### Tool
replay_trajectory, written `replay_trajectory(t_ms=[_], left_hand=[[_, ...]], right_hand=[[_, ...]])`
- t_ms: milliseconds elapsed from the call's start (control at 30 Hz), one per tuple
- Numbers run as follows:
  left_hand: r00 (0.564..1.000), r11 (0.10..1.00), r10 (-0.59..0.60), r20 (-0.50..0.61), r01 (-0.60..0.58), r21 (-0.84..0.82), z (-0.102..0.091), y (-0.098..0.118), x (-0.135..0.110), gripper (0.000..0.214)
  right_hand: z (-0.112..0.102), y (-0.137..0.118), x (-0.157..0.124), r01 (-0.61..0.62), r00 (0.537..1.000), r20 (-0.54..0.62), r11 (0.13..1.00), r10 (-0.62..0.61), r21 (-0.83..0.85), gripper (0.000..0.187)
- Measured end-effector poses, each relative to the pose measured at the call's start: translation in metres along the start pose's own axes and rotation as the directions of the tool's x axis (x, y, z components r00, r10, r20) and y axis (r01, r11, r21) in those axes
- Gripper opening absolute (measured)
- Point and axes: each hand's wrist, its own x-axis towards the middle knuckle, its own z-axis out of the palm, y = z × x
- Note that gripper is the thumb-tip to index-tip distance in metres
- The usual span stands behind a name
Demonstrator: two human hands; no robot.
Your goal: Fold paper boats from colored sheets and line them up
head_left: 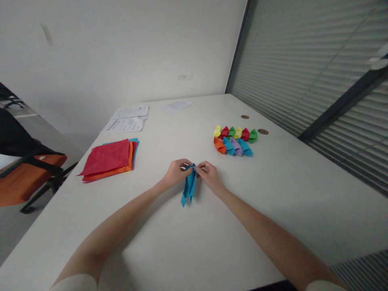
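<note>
Between my two hands, over the middle of the white table, is a folded blue paper with narrow pointed ends hanging toward me. My left hand pinches its upper left edge between thumb and fingers. On the other side, my right hand grips the top right of the same paper, its fingertips close to those of the left. The fingertips partly cover the top folds. Two rows of folded paper pieces lie beyond my right hand, among them an orange piece, a purple piece and a green piece.
A stack of coloured paper sheets, red on top, lies at the left. Printed sheets rest near the back wall, with another printed sheet beside them. An orange chair stands left of the table. Window blinds line the right side.
</note>
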Motion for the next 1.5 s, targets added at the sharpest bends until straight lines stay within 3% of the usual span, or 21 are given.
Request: replay_trajectory(t_ms=[233, 367, 733, 967, 1267, 1500], left_hand=[[0.999, 1.000, 0.017, -0.042, -0.016, 0.003, -0.0010, -0.0037, 0.0014, 0.010], [0.998, 0.998, -0.010, -0.062, 0.006, -0.069, -0.0014, -0.0056, 0.0012, 0.018], [0.995, 0.993, -0.062, -0.082, 0.053, -0.102, -0.0009, -0.0023, 0.0013, 0.011], [0.985, 0.940, -0.164, -0.055, 0.140, -0.312, 0.0021, -0.0060, 0.0002, 0.019], [0.978, 0.945, -0.206, -0.032, 0.190, -0.267, -0.0024, 0.0026, 0.0011, 0.023], [0.981, 0.946, -0.190, -0.045, 0.171, -0.274, -0.0048, -0.0028, 0.0035, 0.024]], right_hand=[[-0.0012, 0.0037, -0.0008, 0.009, 0.999, 0.044, 1.000, -0.009, -0.005, 0.035], [-0.0004, 0.0044, -0.0019, 0.040, 0.998, 0.056, 0.999, -0.039, -0.004, 0.032], [0.0000, 0.0042, -0.0037, 0.078, 0.996, 0.054, 0.996, -0.075, -0.052, 0.030], [0.0011, 0.0054, -0.0043, 0.120, 0.991, 0.072, 0.990, -0.115, -0.069, 0.029], [-0.0005, 0.0072, -0.0031, 0.081, 0.995, 0.057, 0.996, -0.079, -0.038, 0.034], [-0.0003, 0.0056, -0.0037, 0.110, 0.992, 0.067, 0.993, -0.107, -0.039, 0.029]])
